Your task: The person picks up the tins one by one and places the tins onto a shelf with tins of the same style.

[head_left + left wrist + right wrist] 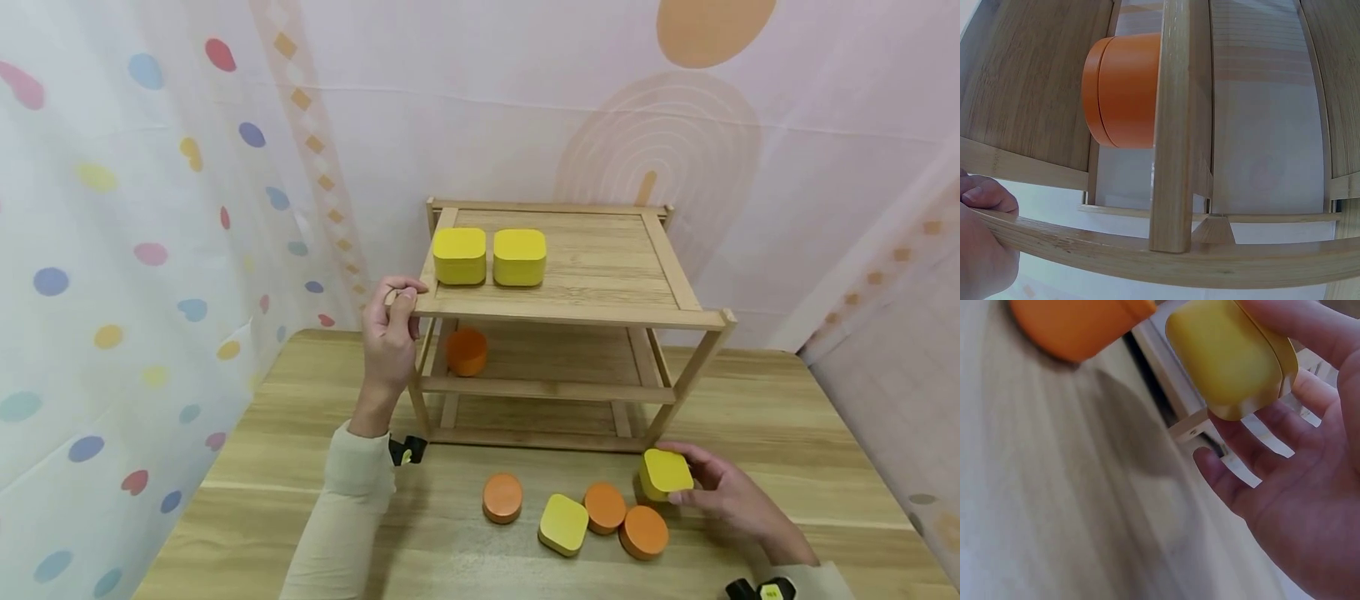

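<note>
My right hand (731, 496) pinches a yellow rounded-square tin (666, 475) between thumb and fingers, lifted over the table at the rack's front right; its lid seam shows in the right wrist view. With my left hand (392, 333) I grip the front left corner of the wooden rack (570, 315). Two yellow tins, the left one (460, 257) and its neighbour (519, 257), stand side by side on the top shelf near that hand. An orange round tin (467, 352) sits at the left of the middle shelf, seen closely as an orange tin (1125, 90) in the left wrist view.
On the table (247, 500) before the rack lie a lone orange tin (502, 497), a yellow tin (563, 525), and two more orange tins (604, 507) close together at its right. A patterned curtain (480, 125) hangs behind the rack and along the left.
</note>
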Demonstrator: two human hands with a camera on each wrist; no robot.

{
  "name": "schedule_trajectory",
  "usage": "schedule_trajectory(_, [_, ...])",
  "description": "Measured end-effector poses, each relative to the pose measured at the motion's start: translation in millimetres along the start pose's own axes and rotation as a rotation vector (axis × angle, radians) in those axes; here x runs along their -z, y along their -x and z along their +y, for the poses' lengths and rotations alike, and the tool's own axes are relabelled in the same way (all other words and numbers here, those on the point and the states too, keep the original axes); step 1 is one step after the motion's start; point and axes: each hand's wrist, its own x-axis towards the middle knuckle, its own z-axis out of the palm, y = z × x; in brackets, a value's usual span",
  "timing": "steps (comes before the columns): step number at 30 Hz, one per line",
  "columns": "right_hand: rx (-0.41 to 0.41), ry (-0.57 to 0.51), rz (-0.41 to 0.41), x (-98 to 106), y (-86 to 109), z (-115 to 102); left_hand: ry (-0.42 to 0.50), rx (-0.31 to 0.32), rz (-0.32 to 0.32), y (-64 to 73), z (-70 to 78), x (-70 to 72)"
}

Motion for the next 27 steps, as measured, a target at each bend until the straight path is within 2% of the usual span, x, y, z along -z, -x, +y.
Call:
schedule_trajectory(9, [0.089,0.017,0.002,0,-10.6,-17,-0.006,-0.002,0.001,0.0,1.5,1.0])
schedule_trajectory(20, [0.097,0.025,0.001,2,-16.3,-40,0.0,0.018,-0.002,2.1,0.2,1.4])
schedule_trajectory(27, [0.142,0.051,-0.028,1,-26.0,-58,0.004,0.027,-0.007,1.9,0.6,1.1])
